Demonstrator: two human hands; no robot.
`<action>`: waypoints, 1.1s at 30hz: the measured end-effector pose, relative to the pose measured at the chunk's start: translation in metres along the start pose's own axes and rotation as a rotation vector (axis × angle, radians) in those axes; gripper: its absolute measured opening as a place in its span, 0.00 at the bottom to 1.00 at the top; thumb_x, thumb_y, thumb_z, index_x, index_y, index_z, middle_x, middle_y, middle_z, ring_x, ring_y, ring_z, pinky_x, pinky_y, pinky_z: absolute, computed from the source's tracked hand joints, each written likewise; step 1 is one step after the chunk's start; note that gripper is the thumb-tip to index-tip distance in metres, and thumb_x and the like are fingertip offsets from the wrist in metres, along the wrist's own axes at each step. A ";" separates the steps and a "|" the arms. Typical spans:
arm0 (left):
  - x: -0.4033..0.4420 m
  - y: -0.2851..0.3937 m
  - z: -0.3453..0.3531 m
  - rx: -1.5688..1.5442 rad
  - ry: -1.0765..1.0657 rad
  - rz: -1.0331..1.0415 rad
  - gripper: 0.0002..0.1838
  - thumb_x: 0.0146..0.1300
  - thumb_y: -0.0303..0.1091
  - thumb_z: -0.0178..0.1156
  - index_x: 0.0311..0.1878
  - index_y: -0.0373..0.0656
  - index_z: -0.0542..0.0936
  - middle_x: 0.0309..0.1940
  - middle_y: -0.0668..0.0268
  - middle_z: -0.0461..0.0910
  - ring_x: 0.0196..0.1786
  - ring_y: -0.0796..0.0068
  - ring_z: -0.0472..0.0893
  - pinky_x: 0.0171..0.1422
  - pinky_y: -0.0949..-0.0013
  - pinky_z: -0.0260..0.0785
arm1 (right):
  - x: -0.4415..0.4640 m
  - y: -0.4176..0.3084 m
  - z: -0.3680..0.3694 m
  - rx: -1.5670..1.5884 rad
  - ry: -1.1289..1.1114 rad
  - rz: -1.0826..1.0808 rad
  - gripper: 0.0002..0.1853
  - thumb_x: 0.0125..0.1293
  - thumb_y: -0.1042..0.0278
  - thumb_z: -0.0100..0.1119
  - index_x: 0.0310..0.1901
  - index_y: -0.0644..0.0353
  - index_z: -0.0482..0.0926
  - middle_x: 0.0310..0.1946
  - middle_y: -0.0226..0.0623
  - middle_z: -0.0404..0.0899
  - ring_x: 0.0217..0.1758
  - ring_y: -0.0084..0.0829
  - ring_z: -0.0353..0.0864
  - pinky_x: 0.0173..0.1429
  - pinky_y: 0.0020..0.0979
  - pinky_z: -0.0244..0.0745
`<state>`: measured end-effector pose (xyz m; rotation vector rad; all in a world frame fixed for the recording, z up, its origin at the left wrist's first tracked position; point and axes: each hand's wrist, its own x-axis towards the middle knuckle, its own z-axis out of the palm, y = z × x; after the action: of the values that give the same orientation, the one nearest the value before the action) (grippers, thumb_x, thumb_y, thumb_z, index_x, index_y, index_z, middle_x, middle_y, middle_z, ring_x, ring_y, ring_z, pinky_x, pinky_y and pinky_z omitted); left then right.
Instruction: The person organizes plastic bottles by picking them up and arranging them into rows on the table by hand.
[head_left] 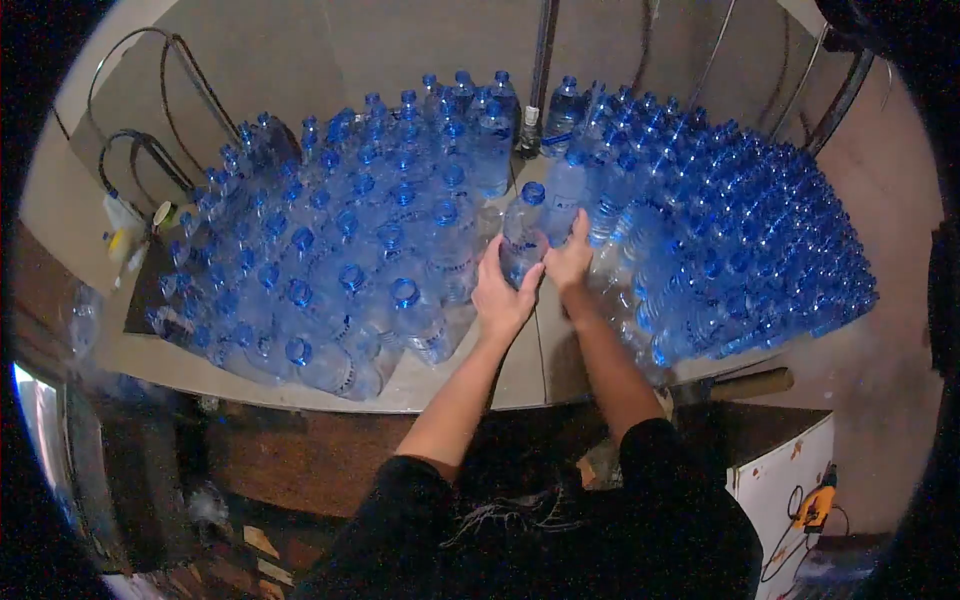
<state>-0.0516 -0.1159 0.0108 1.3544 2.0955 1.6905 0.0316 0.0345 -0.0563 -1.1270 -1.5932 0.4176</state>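
Observation:
My left hand (505,298) is wrapped round the lower part of an upright clear bottle (525,222) with an open blue-tinted neck, fingers on one side and thumb on the other. Just right of it, my right hand (570,264) grips the lower part of a second clear bottle (568,192), which stands slightly farther back. The two hands are very close together. Many similar bottles stand in a packed group on the left (350,278), and another dense group fills the right side (735,245).
The pale tabletop (515,370) shows between the groups, its front edge near my forearms. Metal rods (545,60) rise behind. A dark cable loop (150,140) is at the left. Below right are a white panel (785,480) and an orange tool (818,503) with a cord.

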 end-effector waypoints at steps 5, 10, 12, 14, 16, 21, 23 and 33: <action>0.000 -0.003 0.001 0.005 0.011 0.021 0.43 0.54 0.51 0.71 0.68 0.39 0.65 0.60 0.47 0.72 0.61 0.47 0.74 0.64 0.53 0.67 | 0.001 -0.031 -0.014 -0.144 -0.075 0.181 0.51 0.48 0.56 0.77 0.70 0.62 0.55 0.49 0.64 0.77 0.50 0.63 0.79 0.55 0.50 0.75; 0.000 -0.006 0.006 -0.030 0.041 0.009 0.43 0.53 0.50 0.71 0.67 0.39 0.66 0.60 0.47 0.73 0.61 0.47 0.74 0.64 0.54 0.67 | -0.009 -0.025 -0.021 -0.138 -0.080 0.119 0.49 0.49 0.58 0.76 0.68 0.63 0.57 0.46 0.62 0.79 0.49 0.61 0.80 0.53 0.49 0.77; -0.001 -0.008 0.009 -0.026 0.069 0.013 0.42 0.53 0.50 0.72 0.67 0.38 0.67 0.59 0.47 0.74 0.61 0.47 0.75 0.64 0.54 0.67 | -0.004 -0.020 -0.018 -0.138 -0.094 0.093 0.48 0.48 0.57 0.77 0.67 0.64 0.59 0.45 0.61 0.80 0.48 0.60 0.81 0.52 0.49 0.77; 0.000 -0.008 0.011 -0.047 0.075 -0.022 0.41 0.52 0.48 0.72 0.66 0.38 0.69 0.58 0.47 0.76 0.60 0.49 0.76 0.64 0.55 0.68 | 0.000 -0.023 -0.020 -0.134 -0.108 0.114 0.47 0.48 0.57 0.77 0.65 0.65 0.61 0.46 0.59 0.80 0.49 0.59 0.81 0.53 0.47 0.77; 0.005 -0.004 0.014 -0.051 0.063 -0.059 0.40 0.51 0.47 0.73 0.65 0.39 0.71 0.56 0.49 0.78 0.58 0.50 0.78 0.63 0.56 0.68 | -0.004 -0.025 -0.029 -0.090 -0.090 0.079 0.46 0.48 0.57 0.77 0.65 0.66 0.62 0.48 0.59 0.79 0.50 0.58 0.80 0.54 0.47 0.76; 0.043 -0.009 0.050 -0.086 -0.030 0.003 0.38 0.48 0.45 0.74 0.63 0.44 0.74 0.54 0.50 0.80 0.56 0.51 0.79 0.60 0.56 0.70 | -0.047 -0.016 -0.080 0.036 -0.157 0.126 0.47 0.48 0.59 0.78 0.66 0.69 0.61 0.57 0.60 0.74 0.58 0.55 0.76 0.61 0.45 0.72; 0.055 0.007 0.053 -0.058 -0.120 -0.019 0.37 0.47 0.44 0.75 0.62 0.43 0.75 0.53 0.50 0.80 0.55 0.50 0.80 0.59 0.56 0.70 | -0.054 -0.012 -0.090 0.046 -0.057 -0.052 0.43 0.49 0.62 0.78 0.64 0.69 0.63 0.50 0.54 0.78 0.52 0.48 0.80 0.55 0.41 0.76; 0.065 0.008 0.063 -0.035 -0.164 -0.056 0.39 0.46 0.43 0.76 0.63 0.44 0.75 0.49 0.49 0.82 0.52 0.51 0.82 0.58 0.55 0.71 | -0.030 -0.127 -0.169 -0.103 -0.058 0.120 0.40 0.51 0.55 0.76 0.62 0.64 0.68 0.45 0.49 0.79 0.47 0.47 0.81 0.50 0.44 0.77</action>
<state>-0.0482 -0.0258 0.0210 1.3609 1.9859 1.5313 0.1253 -0.0991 0.0819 -1.3040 -1.6178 0.4555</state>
